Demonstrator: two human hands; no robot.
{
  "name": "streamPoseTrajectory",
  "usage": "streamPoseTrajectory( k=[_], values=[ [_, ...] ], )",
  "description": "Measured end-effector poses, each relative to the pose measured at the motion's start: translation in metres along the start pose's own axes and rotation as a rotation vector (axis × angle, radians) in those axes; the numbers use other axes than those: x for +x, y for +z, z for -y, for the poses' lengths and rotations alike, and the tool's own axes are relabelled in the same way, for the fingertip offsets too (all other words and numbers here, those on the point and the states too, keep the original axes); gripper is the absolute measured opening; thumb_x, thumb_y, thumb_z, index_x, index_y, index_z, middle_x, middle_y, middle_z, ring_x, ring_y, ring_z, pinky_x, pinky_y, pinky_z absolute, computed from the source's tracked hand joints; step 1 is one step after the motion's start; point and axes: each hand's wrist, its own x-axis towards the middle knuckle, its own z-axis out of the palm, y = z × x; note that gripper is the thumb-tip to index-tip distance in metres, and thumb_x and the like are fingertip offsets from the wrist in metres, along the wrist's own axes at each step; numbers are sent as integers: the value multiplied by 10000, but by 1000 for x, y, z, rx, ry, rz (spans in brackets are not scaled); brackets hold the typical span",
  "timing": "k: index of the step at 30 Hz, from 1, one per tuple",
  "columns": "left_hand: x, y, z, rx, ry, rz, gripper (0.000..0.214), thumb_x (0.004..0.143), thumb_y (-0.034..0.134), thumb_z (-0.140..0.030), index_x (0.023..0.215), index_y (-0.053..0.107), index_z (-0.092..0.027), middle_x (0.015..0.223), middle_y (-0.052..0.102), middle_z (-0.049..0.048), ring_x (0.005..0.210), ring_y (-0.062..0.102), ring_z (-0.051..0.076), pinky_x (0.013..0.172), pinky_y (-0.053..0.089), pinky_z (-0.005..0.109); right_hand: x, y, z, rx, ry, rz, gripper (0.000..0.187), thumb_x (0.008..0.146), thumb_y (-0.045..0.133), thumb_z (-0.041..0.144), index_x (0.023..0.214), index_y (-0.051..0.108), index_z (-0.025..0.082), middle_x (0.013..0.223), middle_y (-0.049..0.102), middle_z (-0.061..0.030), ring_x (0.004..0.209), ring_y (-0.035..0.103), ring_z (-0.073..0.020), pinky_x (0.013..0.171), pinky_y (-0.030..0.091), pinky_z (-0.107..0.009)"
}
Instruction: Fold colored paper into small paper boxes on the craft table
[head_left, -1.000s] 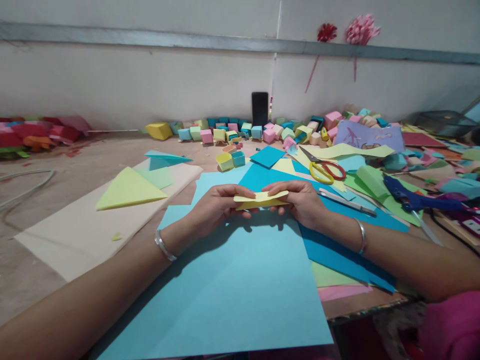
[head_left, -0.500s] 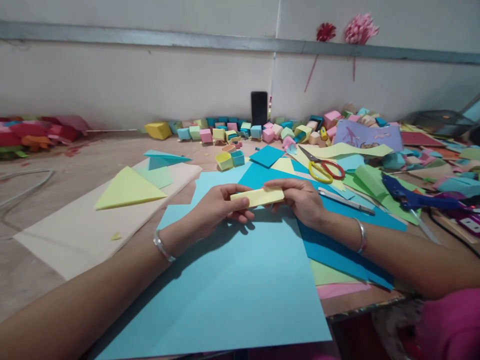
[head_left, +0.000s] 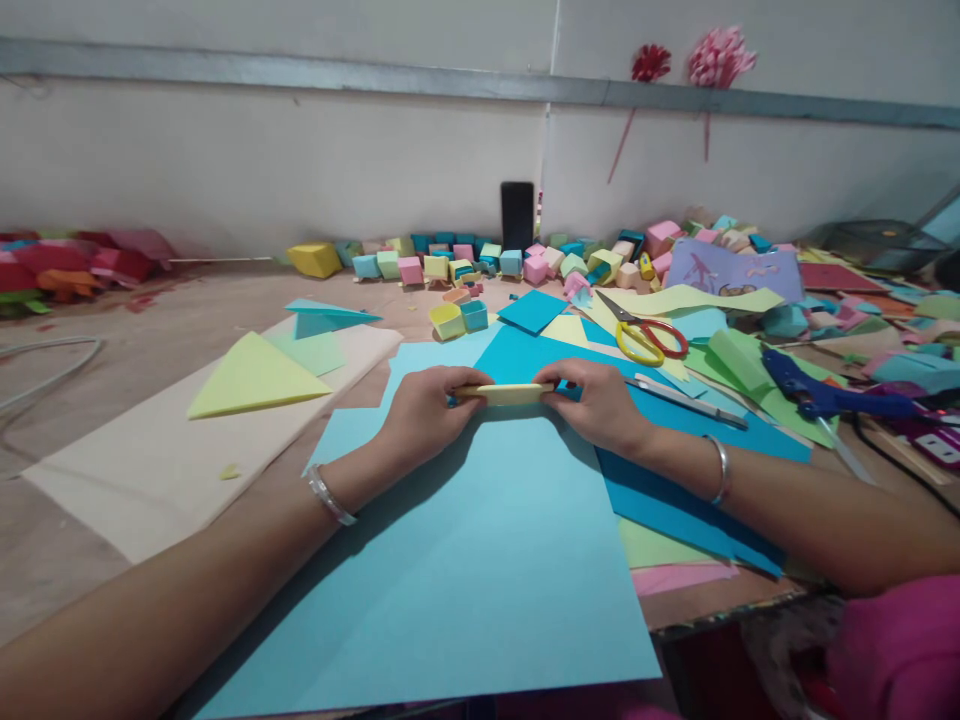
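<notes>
Together — left hand, right hand — pinching yellow paper.

The one head-worn camera looks from above and on the near side of the folded yellow paper, facing forward and down, fairly close to it, taking in the worktop on both sides of it and, farther off, the wall behind it.

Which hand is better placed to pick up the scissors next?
Probably the right hand: the scissors lie just beyond it, while the left hand is farther away. Both hands hold the yellow paper strip, so the right would release first.
</notes>
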Motion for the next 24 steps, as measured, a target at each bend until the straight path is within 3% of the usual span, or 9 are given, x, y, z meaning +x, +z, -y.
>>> streamPoseTrajectory(
  k=[3, 6, 9, 12, 15, 18, 20, 22, 24],
  values=[
    [-1, 2, 6, 153, 121, 13, 207, 762, 590, -206, 910, 734, -198, 862, 729, 52, 806, 621, 217, 753, 460, 331, -1, 1, -3, -120, -84, 55, 152, 732, 580, 70, 792, 672, 174, 814, 687, -38, 782, 591, -178, 693, 431, -285],
    [-1, 5, 7, 144, 129, 59, 198, 753, 600, -194, 899, 733, -196, 838, 725, 45, 759, 615, 200, 727, 450, 306, -2, 2, -3, -140, -125, 99, 146, 738, 583, 83, 822, 665, 169, 833, 676, -52, 796, 578, -186, 697, 425, -290],
    [-1, 6, 6, 101, 104, 63, 188, 734, 613, -175, 872, 738, -205, 821, 724, 33, 733, 609, 191, 708, 442, 292, -3, 2, -3, -129, -151, 118, 79, 799, 616, 200, 847, 670, 169, 807, 663, -57, 777, 573, -184, 680, 418, -290],
    [0, 4, 4, 4, 37, 40, 182, 708, 645, -166, 856, 741, -211, 792, 721, 17, 690, 594, 173, 686, 444, 280, -2, 2, -4, -139, -173, 89, 119, 842, 551, 188, 820, 667, 172, 775, 660, -57, 734, 569, -172, 652, 406, -283],
    [0, 1, -1, -269, -104, -37, 252, 686, 704, -200, 937, 721, -183, 774, 704, 13, 661, 585, 154, 633, 455, 261, -2, 1, -3, -122, -144, 39, 119, 814, 543, 151, 796, 659, 168, 757, 659, -55, 697, 570, -165, 624, 406, -279],
    [-3, -2, -10, -647, -185, -126, 368, 682, 752, -255, 1029, 670, -162, 834, 703, 21, 721, 619, 153, 637, 490, 248, -3, 1, 3, 70, -24, 39, 76, 800, 579, 180, 795, 655, 178, 741, 664, -36, 659, 593, -154, 596, 433, -267],
    [-6, -3, -17, -761, -184, -154, 370, 686, 768, -273, 1024, 665, -163, 875, 712, 27, 767, 637, 157, 675, 512, 253, -6, 3, 8, 306, 80, 75, 80, 817, 590, 231, 839, 652, 186, 757, 679, -28, 667, 633, -157, 610, 474, -268],
    [-11, -2, -22, -720, -160, -102, 265, 725, 749, -293, 941, 692, -151, 873, 721, 44, 779, 646, 167, 696, 521, 267, -9, 6, 12, 491, 128, 112, 116, 829, 596, 279, 875, 652, 187, 785, 694, -29, 700, 662, -164, 639, 503, -275],
    [-15, 0, -25, -595, -60, -62, 180, 789, 696, -296, 898, 716, -155, 877, 724, 55, 792, 647, 170, 719, 518, 277, -11, 9, 14, 487, 103, 131, 115, 828, 600, 277, 861, 666, 188, 795, 700, -27, 709, 654, -156, 639, 495, -267]
  ],
)
